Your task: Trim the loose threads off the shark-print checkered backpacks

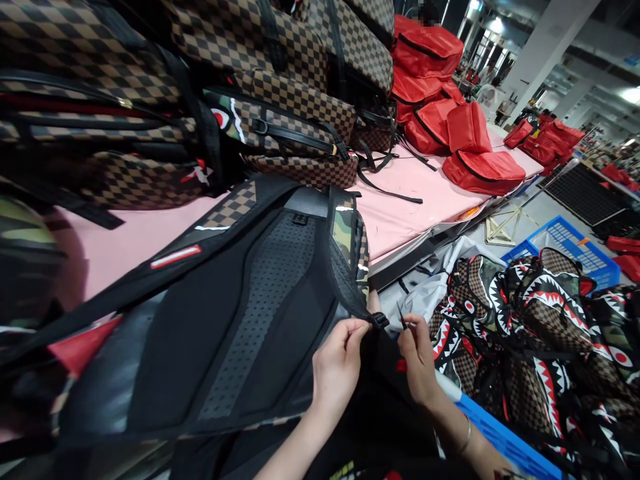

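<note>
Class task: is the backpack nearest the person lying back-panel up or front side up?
Back-panel up: the backpack shows its black mesh padding and shoulder strap uppermost.

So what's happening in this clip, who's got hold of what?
A person works on a black backpack lying back-side up on a pink table. Their left hand pinches the end of its shoulder strap, while the right hand holds a small pointed tool, possibly snips, beside it. Checkered bags and red bags are piled on the table; shark-mouth bags fill a blue crate to the right.
</note>
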Tool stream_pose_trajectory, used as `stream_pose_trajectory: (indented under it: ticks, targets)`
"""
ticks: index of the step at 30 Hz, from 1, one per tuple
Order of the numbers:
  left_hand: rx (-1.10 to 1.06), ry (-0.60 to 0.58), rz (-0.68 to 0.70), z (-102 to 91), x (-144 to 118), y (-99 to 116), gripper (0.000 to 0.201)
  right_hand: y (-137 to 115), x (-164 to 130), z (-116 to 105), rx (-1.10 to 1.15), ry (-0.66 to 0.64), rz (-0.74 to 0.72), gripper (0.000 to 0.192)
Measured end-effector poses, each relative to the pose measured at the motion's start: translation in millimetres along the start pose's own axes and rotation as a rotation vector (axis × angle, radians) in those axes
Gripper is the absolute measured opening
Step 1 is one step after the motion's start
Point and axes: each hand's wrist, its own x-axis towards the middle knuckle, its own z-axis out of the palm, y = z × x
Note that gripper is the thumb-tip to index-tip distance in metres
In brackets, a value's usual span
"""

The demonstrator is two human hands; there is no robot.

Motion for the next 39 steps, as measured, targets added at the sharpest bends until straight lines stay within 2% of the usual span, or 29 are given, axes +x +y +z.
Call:
stream_pose_trajectory:
  ticks: [2, 5, 9, 14, 19, 25, 31, 33, 36, 37, 39]
  targets:
    - [0.012, -0.013, 0.011, 0.1, 0.0, 1.5, 0.024, -4.4, -1.4, -15.2, -0.183, 0.003, -0.138, 0.018]
    - [0.030, -0.018, 0.024, 0.9, 0.8, 1.2, 0.024, -13.4, -0.5, -32.7, -0.494, -0.083, -0.387, 0.015]
    - [0.048, -0.008, 0.045, 3.9, 2.2, -0.1, 0.023, -29.3, 2.1, -39.7, -0.839, -0.178, -0.623, 0.014]
    - [0.057, -0.013, 0.066, 5.9, 1.9, -1.6, 0.022, -47.5, 5.8, -31.1, -1.140, -0.196, -0.732, 0.017]
    - [0.059, -0.013, 0.082, 8.0, 0.9, -6.6, 0.020, -55.1, 8.3, -24.9, -1.313, -0.201, -0.740, 0.013]
    - [0.054, 0.004, 0.130, 13.3, 1.0, -10.6, 0.019, -54.8, 7.0, -27.0, -1.336, -0.227, -0.763, 0.017]
    - [0.076, 0.026, 0.147, 18.8, -3.1, -2.3, 0.016, -46.4, 11.3, -30.3, -1.307, -0.227, -0.810, 0.017]
    - [0.072, 0.036, 0.164, 19.2, -5.5, 0.6, 0.018, -44.5, 12.4, -32.6, -1.226, -0.227, -0.810, 0.020]
    - [0.054, 0.017, 0.253, 6.7, -10.0, 0.7, 0.031, -37.0, 11.7, -41.3, -0.951, -0.260, -0.651, 0.024]
    - [0.054, -0.013, 0.320, -3.0, -11.8, -1.2, 0.033, -31.3, 11.5, -45.9, -0.852, -0.256, -0.555, 0.026]
    - [0.138, -0.122, 0.498, -31.5, -16.4, -8.4, 0.025, -13.1, 13.4, -55.5, -0.698, -0.187, -0.343, 0.033]
